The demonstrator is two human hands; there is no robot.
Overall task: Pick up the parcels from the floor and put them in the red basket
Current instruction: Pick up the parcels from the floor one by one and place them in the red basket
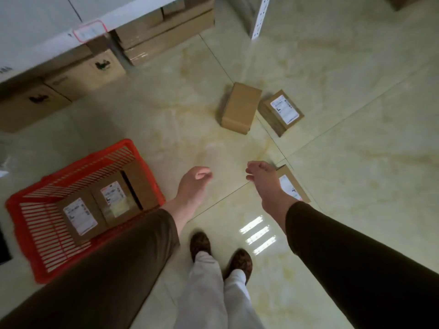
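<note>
A red basket stands on the floor at lower left and holds three brown parcels, two with white labels. On the tiles ahead lie a plain brown parcel and a labelled parcel right beside it. A third labelled parcel lies partly hidden under my right hand. That hand hovers above it with fingers loosely curled, holding nothing. My left hand hangs to the right of the basket, also holding nothing.
A white shelf with large cardboard boxes below it runs along the upper left. A white shelf post stands at the top. My feet are on the glossy tile floor.
</note>
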